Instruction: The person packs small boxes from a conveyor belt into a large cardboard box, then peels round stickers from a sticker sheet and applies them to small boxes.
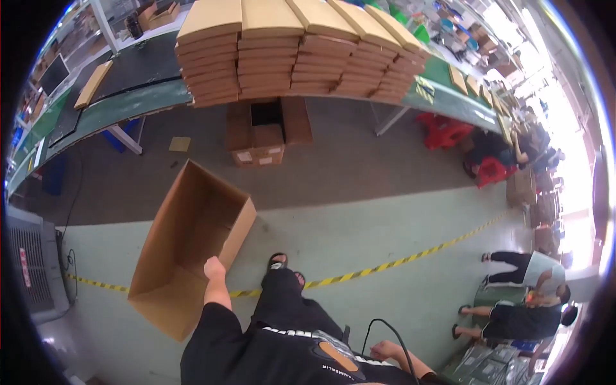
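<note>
- Right hand [384, 350] hung near the body; grip state unclear.
- Left hand [215, 266] pinched the rim of the open carton [167, 250], beside the feet [277, 260].
- One-sided hold; a slip might have swung carton into feet.
- Beyond: stacked flat boxes [266, 70] on surface [138, 104].

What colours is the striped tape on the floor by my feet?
The floor tape is yellow with dark stripes, best seen in the head view.

1. Small lettering [339, 372] on a black shirt [282, 356], lower center, appears to include "AMMER"; other letters are unclear.
2. Red characters [25, 267] mark a gray machine [40, 247], far left, illegible.
3. White labels [244, 156] on a carton [260, 138], upper center, are unreadable.
</note>
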A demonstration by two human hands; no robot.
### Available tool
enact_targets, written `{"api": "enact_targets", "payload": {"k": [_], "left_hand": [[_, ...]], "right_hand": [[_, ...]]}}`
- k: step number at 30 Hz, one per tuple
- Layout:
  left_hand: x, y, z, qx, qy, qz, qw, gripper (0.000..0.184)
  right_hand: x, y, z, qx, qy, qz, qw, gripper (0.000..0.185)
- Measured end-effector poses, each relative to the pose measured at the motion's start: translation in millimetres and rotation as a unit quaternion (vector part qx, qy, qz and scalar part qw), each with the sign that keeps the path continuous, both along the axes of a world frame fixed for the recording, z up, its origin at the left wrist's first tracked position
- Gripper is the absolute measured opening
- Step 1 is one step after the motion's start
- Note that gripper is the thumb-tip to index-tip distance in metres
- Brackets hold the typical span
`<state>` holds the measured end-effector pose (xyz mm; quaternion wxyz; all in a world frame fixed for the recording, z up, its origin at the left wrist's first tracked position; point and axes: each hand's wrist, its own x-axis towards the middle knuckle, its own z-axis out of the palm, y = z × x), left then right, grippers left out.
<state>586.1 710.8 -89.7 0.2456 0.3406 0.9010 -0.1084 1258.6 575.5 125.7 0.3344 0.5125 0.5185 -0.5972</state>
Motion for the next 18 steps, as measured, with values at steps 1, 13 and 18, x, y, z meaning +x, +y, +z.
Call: {"api": "enact_targets", "payload": {"k": [1, 13, 18], "left_hand": [[12.6, 12.2, 2.2, -0.009, -0.018, 0.022, 1.000, 0.016], [155.5, 112.7, -55.0, -0.049, -0.098, 0.122, 0.986, 0.020], [147.7, 141.5, -35.7, -0.059, -0.066, 0.169, 0.982, 0.020]], "right_hand": [[28.0, 28.6, -9.2, -0.049, -0.024, -0.056, 0.997, 0.036], [-14.9, 466.4, 4.2, 0.227, -0.047, -0.042, 0.972, 0.035], [-36.4, 527.8, 3.2, 0.157, 0.004, -0.118, 0.981, 0.034]]}}
